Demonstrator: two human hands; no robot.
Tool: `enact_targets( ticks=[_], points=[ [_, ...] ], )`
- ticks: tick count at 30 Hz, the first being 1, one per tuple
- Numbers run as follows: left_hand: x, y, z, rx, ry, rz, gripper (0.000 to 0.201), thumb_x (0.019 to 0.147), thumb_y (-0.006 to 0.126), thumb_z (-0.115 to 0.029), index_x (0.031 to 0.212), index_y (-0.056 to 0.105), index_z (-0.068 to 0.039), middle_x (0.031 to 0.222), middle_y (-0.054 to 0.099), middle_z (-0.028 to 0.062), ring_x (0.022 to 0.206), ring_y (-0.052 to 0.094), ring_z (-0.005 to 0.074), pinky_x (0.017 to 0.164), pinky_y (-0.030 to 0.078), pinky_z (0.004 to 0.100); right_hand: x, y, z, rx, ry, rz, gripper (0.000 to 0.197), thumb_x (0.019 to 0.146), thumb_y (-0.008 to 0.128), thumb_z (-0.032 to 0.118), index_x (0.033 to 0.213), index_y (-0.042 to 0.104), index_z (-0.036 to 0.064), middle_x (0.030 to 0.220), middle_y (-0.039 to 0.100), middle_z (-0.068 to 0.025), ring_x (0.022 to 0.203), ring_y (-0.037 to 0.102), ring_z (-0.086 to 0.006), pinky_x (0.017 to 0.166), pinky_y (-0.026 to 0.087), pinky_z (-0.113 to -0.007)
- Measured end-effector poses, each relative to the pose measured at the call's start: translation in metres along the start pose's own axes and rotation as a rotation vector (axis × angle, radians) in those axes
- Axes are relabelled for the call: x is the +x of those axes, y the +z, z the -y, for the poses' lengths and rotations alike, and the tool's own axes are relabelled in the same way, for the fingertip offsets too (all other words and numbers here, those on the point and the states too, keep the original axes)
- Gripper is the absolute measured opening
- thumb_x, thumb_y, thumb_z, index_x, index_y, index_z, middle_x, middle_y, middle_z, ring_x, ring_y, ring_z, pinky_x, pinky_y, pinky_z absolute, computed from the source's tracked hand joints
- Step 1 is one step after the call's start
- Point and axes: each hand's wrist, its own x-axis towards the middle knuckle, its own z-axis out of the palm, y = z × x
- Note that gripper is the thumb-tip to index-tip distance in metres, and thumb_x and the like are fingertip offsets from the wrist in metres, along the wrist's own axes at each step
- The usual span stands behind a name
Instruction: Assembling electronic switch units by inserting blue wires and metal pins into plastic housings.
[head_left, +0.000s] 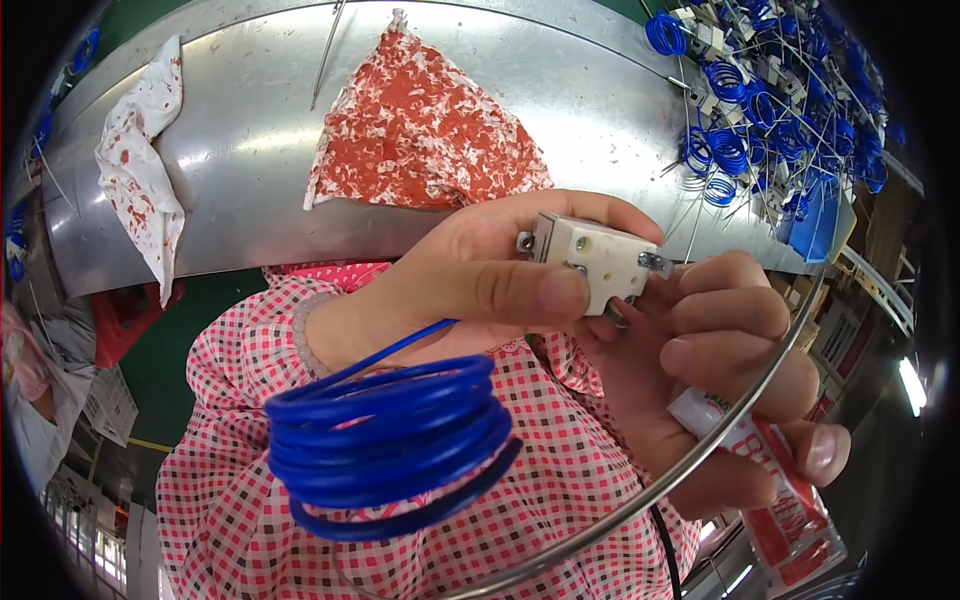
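My left hand [480, 270] grips a white block-shaped capillary thermostat [600, 255] with metal terminals, the thumb lying across its front. Below the wrist hangs the thermostat's coil of blue tubing [390, 440]. Curled fingers of my right hand [720, 350] meet the block's right side near a terminal; whether they pinch it is unclear. That same hand also holds a crumpled red-and-white squeeze tube [775, 490] against its palm, partly covered by fingers. In front of it a thin bent-looking metal rod [690, 465] sweeps across the lower right.
A red-and-white spotted cloth [420, 130] lies on the metal worktable [250, 100], with a white stained cloth [142, 165] to its left. At the far right is a tangled heap of similar blue-coiled thermostats [770, 120]. A red crate [128, 315] stands below the table at left.
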Motion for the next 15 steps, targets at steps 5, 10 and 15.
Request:
enact_targets(
  ticks=[5,10,15],
  points=[
    [0.005,0.006,0.001,-0.013,-0.015,-0.008,0.078,0.068,0.071,-0.037,0.122,0.03,0.002,0.109,0.049,0.0127,0.101,0.05,0.0209,0.083,0.044,0.0305,0.003,-0.004,0.0,-0.039,0.017,0.02,0.038,0.09,0.033,0.044,0.113,0.038,0.0139,0.061,0.043,-0.0027,0.044,0.034,-0.0124,0.04,0.028,-0.027],
    [0.002,0.002,-0.003,0.004,-0.019,-0.002,0.077,0.07,0.07,-0.035,0.122,0.028,0.003,0.109,0.048,0.014,0.102,0.05,0.0209,0.084,0.043,0.0307,-0.004,0.007,-0.011,0.06,-0.115,-0.112,0.039,0.09,0.03,0.044,0.112,0.038,0.0126,0.059,0.042,-0.0021,0.044,0.032,-0.012,0.04,0.026,-0.026],
    [0.002,0.002,-0.003,0.005,-0.048,-0.012,0.077,0.07,0.069,-0.035,0.123,0.028,0.003,0.108,0.049,0.0136,0.102,0.05,0.0207,0.084,0.043,0.0305,-0.003,0.006,-0.015,0.085,-0.17,-0.106,0.041,0.09,0.029,0.044,0.112,0.038,0.0106,0.059,0.042,-0.0023,0.044,0.032,-0.0119,0.041,0.026,-0.026]
  ],
)
